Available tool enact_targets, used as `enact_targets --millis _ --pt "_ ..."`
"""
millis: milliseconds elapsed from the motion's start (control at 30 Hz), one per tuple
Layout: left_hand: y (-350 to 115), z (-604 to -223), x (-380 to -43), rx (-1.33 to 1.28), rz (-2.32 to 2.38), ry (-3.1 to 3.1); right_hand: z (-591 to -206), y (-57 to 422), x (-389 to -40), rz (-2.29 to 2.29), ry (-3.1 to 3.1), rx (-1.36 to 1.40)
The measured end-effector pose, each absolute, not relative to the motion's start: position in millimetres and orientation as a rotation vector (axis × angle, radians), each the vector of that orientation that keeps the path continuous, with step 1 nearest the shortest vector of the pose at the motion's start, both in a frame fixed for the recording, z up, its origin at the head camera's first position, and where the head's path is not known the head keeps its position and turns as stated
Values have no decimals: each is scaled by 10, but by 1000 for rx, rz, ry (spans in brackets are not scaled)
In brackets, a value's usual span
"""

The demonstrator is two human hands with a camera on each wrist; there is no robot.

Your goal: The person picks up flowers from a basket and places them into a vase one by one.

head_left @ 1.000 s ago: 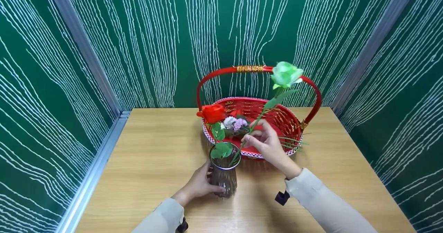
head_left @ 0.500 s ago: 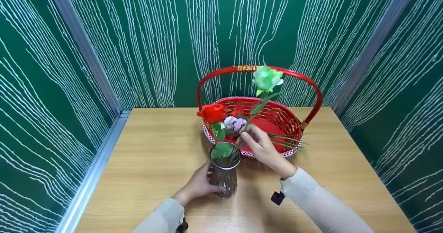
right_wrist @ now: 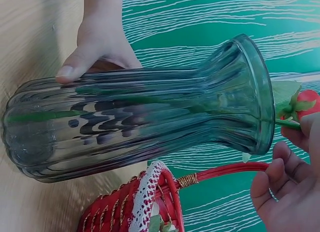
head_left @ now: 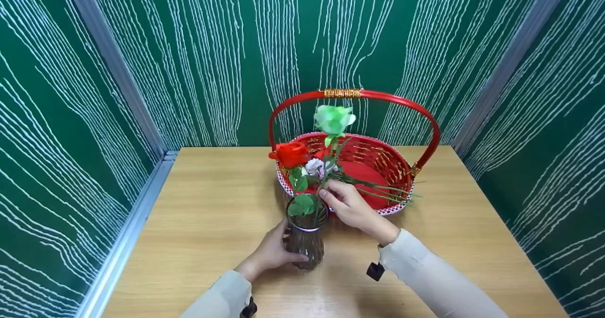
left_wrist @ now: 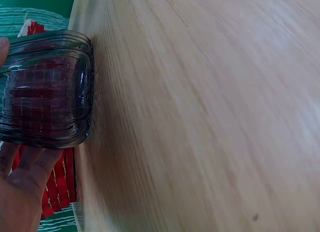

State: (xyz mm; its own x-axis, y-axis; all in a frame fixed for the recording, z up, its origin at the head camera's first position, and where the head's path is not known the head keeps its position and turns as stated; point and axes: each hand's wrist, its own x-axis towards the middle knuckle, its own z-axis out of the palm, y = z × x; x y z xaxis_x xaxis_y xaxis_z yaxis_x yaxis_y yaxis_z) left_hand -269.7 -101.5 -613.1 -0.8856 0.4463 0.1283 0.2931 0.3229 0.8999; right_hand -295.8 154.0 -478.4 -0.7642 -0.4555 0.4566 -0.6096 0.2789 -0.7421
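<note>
On the table stands a ribbed, see-through dark vase (head_left: pixel 306 251), its flared mouth up. My left hand (head_left: pixel 266 254) grips its left side low down, thumb across the front. A red rose (head_left: pixel 291 154) with green leaves leans out of the vase toward the back. Between thumb and fingers of my right hand (head_left: pixel 353 208), just above the rim, is the stem of a pale green rose (head_left: pixel 333 119). This stem's lower end is inside the vase mouth. In the right wrist view, green stem (right_wrist: pixel 45 116) shows through the vase wall (right_wrist: pixel 165 127).
Behind the vase sits a red woven basket (head_left: pixel 378 155) with a tall arched handle (head_left: pixel 427 119). White and lilac flowers (head_left: pixel 314 167) lie in its left part, and several thin green stems (head_left: pixel 392 196) poke over its right rim. Green walls with white lines enclose the wooden table (head_left: pixel 208 204).
My right hand has moved left and down toward the vase mouth. The green rose has swung left and lower, now more upright. The left hand and vase have stayed put.
</note>
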Motion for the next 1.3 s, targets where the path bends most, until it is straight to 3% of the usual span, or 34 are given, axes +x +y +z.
enact_targets --millis 700,1300 --pt "-1011 -6159 -2714 692 1586 2456 -4746 1483 -2983 1207 -2472 1188" --pt "-1016 -6156 -2714 716 1618 2430 -4747 1576 -2984 1407 -2497 841"
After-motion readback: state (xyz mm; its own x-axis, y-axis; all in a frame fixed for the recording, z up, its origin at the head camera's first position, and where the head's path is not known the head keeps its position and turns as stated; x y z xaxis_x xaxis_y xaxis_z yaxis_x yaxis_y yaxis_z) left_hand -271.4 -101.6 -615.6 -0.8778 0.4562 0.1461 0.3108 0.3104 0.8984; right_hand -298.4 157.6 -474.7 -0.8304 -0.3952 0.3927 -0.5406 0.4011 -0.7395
